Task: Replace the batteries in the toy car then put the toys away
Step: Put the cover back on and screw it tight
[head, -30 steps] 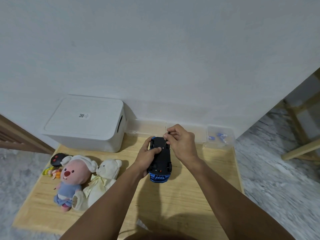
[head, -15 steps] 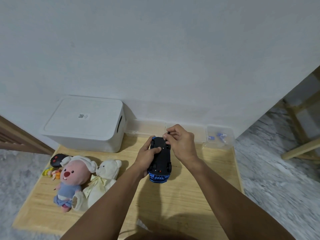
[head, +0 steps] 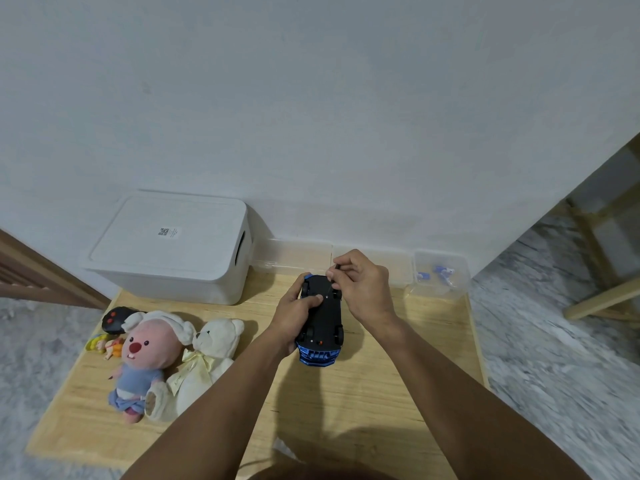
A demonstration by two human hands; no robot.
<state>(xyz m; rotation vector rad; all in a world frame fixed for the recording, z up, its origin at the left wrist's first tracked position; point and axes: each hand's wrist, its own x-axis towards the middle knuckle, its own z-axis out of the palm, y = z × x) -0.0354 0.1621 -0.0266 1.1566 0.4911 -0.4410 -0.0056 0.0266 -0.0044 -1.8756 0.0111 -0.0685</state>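
Note:
A blue toy car (head: pixel 323 323) lies upside down above the wooden table (head: pixel 381 393), its black underside facing me. My left hand (head: pixel 294 313) grips the car's left side, thumb across the underside. My right hand (head: pixel 363 289) pinches a thin dark screwdriver (head: pixel 333 277) whose tip points down at the underside near the far end. A pink plush (head: pixel 145 362), a white teddy bear (head: pixel 211 358), a small doll (head: pixel 105 346) and a black remote (head: pixel 116 318) lie at the table's left.
A white lidded storage box (head: pixel 169 247) stands at the back left against the wall. Clear plastic containers (head: pixel 294 258) line the back edge; the right one (head: pixel 440 275) holds small blue items. Marble floor surrounds the table; a wooden frame (head: pixel 606 299) stands at right.
Almost nothing has moved; my right hand has shifted the screwdriver only slightly over the car's underside while my left hand keeps holding the car.

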